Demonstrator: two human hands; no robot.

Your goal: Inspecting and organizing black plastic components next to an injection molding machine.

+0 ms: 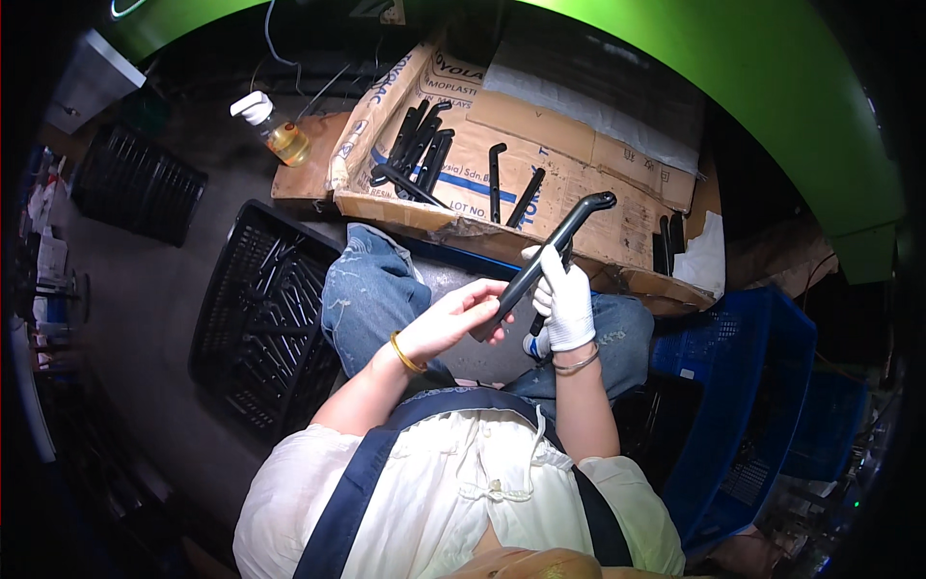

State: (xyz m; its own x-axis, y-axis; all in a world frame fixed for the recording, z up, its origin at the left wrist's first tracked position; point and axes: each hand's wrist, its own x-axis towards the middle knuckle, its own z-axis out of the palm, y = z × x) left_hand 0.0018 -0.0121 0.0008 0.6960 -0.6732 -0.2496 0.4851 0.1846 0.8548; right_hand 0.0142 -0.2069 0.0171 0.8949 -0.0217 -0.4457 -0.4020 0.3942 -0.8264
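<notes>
A long, glossy black handle-like part (pixel 542 266) with a bent, holed end slants across my lap, its bent end up and to the right. My bare left hand (pixel 461 317), with a yellow bangle at the wrist, closes round its lower end. My right hand (pixel 567 307) wears a white glove and is closed against the part's middle. A slim dark tool-like piece (pixel 536 328) with a white and blue end shows below the gloved fingers; its kind is unclear. Just beyond, a shallow cardboard box (pixel 603 227) holds several similar black parts (pixel 415 145).
At my left stands a black crate (pixel 214 314) full of dark bars, with a black basket (pixel 145 183) behind. Blue crates (pixel 738 386) stand at my right. A pump bottle (pixel 286 142) with yellow liquid stands beside the box. A green machine body (pixel 781 96) arches overhead.
</notes>
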